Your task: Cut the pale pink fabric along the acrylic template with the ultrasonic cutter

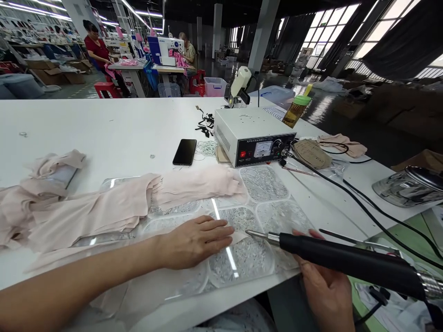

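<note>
My left hand (195, 240) lies flat with its fingers stretched out, pressing a thin strip of pale pink fabric (238, 237) onto a clear plastic tray (273, 184) filled with small rhinestones. My right hand (325, 288) is closed round a black pen-shaped tool (349, 260). Its metal tip (254, 234) rests at the strip's end, just right of my left fingertips. A black cable (363, 207) runs from the tool toward a white control box (254, 134).
Folded pink fabric pieces (114, 210) lie across the tray's left side, with more at the far left. A black phone (184, 151), a green-capped bottle (296, 109) and a metal iron (406, 186) sit on the white table. Other people work at sewing machines behind.
</note>
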### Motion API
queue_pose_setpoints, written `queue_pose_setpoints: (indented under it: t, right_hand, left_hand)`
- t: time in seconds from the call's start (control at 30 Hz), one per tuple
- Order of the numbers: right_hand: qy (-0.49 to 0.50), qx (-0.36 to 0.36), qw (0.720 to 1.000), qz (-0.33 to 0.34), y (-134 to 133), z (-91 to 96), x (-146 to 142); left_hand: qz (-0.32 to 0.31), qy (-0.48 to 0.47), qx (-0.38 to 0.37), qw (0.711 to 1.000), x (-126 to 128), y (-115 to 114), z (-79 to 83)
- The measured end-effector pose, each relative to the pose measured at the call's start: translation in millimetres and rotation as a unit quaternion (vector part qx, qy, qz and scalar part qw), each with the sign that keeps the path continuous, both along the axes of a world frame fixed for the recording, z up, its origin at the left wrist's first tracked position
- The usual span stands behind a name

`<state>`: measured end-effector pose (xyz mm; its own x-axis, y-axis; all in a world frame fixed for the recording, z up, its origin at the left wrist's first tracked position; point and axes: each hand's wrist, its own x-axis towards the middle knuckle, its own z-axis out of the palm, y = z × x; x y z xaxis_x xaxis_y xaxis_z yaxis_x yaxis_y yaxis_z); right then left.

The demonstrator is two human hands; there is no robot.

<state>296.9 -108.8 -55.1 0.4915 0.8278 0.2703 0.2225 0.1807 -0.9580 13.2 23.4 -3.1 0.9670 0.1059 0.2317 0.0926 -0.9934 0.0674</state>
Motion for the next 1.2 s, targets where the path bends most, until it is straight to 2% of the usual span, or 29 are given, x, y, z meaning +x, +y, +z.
queue_pose_setpoints:
  t: [0.07,0.13,0.33,0.53,0.67,0.8,0.97,1.2]
  right_hand:
    - [0.079,0.047,0.996,0.014,10,10.0,-6]
    - [0.113,0.084,0.99,0.025,22,20.7,-13]
    - [0.239,0.159,0.958,-0.002,44,37.7,-13]
    - [0.223,0.141,0.964,-0.022,37,44.1,-2]
    - [0.23,0.155,0.961,0.009,33,42.7,-7]
    - [0.208,0.167,0.964,-0.002,37,41.1,-16]
    - [0.223,0.196,0.955,-0.018,42,43.0,-22]
    - [0.228,0.181,0.956,-0.018,38,42.2,-13]
  left_hand:
    - [-0.015,0.015,-0.019,1.0,9,4,-2.8]
    - [-0.023,0.015,-0.033,0.999,14,4,-6.2]
    - [-0.046,0.003,-0.041,0.998,8,0,-6.2]
    - [-0.052,0.017,-0.068,0.996,16,6,0.1]
    - [-0.055,0.02,-0.091,0.994,23,8,-3.2]
    - [-0.053,-0.001,-0.109,0.993,23,7,-4.9]
    - [-0.064,-0.004,-0.108,0.992,23,9,-1.9]
    - [-0.062,0.001,-0.093,0.994,25,12,-3.7]
